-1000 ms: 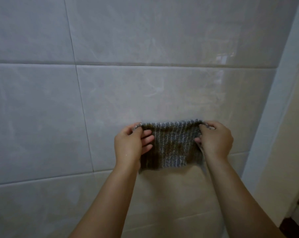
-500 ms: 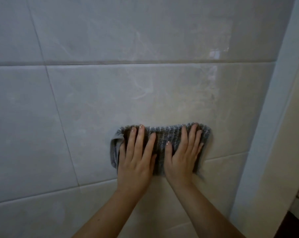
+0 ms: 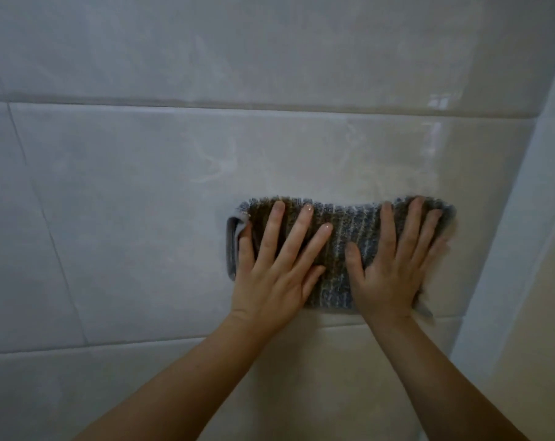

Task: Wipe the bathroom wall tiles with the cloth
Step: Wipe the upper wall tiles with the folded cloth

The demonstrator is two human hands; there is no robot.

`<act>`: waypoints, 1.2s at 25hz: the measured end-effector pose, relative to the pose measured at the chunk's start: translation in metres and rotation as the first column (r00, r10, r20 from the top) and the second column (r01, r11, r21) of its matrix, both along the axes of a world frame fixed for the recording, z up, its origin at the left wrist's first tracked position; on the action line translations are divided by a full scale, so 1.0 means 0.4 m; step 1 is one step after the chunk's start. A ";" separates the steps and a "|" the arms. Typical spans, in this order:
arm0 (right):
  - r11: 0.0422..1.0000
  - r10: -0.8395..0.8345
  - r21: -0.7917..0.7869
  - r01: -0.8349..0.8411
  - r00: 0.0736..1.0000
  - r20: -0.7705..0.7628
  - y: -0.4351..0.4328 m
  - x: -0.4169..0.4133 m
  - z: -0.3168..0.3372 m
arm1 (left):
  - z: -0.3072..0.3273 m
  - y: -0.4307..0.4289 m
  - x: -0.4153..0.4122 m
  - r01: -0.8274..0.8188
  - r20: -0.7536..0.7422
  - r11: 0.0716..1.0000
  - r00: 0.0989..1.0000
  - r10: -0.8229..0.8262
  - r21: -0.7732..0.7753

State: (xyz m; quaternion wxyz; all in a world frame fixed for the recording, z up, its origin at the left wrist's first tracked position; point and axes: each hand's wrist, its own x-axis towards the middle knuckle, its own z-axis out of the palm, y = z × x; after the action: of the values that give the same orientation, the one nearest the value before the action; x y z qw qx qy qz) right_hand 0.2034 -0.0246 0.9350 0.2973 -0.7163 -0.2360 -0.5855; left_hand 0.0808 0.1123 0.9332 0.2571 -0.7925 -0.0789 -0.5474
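Note:
A grey ribbed cloth (image 3: 343, 230) lies spread flat against the pale glossy wall tiles (image 3: 142, 202), in the lower part of a wide tile. My left hand (image 3: 276, 275) presses its left half with fingers spread, palm flat. My right hand (image 3: 394, 265) presses the right half the same way, slightly blurred. The cloth's left edge is folded over beside my left little finger. Its lower right corner pokes out below my right palm.
Grout lines run across the wall above and just below the cloth. At the right a white corner trim (image 3: 524, 218) ends the tiled wall, a short way from the cloth's right edge. A beige surface (image 3: 553, 313) lies beyond it.
A second ago both hands pinched the cloth's top corners. They then flattened onto it. Since half a second ago the hands sit farther apart and the cloth is nearer the right corner.

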 end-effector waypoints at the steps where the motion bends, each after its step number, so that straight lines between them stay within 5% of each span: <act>1: 1.000 0.008 -0.007 -0.008 1.000 0.014 -0.010 0.013 -0.006 | -0.009 -0.008 0.011 -0.014 -0.003 1.000 1.000 0.014 0.000; 7: 0.997 0.068 -0.032 -0.069 0.996 -0.052 0.031 -0.037 -0.125 | -0.119 0.035 -0.047 -0.049 -0.087 0.997 0.995 0.054 0.060; 14: 0.993 0.117 -0.011 -0.117 0.993 -0.012 0.163 -0.154 -0.025 | 0.017 0.166 -0.170 0.025 -0.009 0.999 1.000 -0.025 -0.031; 20: 0.980 0.105 -0.161 -0.117 0.991 -0.083 0.266 -0.273 -0.177 | -0.151 0.302 -0.298 -0.058 -0.122 0.995 0.990 0.067 0.083; 26: 0.996 0.079 0.057 -0.075 0.995 -0.065 0.448 -0.404 -0.002 | 0.038 0.443 -0.407 0.034 0.013 0.998 0.999 -0.035 0.060; 30: 0.998 0.053 0.024 -0.051 0.997 -0.056 0.485 -0.444 -0.069 | -0.022 0.500 -0.434 0.037 -0.015 0.994 0.999 -0.035 0.103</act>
State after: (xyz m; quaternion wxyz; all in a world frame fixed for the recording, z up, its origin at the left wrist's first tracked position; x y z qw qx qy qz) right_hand 0.0259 0.1694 0.9076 0.3271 -0.7227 -0.2394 -0.5598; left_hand -0.0927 0.3124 0.9242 0.2883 -0.7829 -0.0345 -0.5502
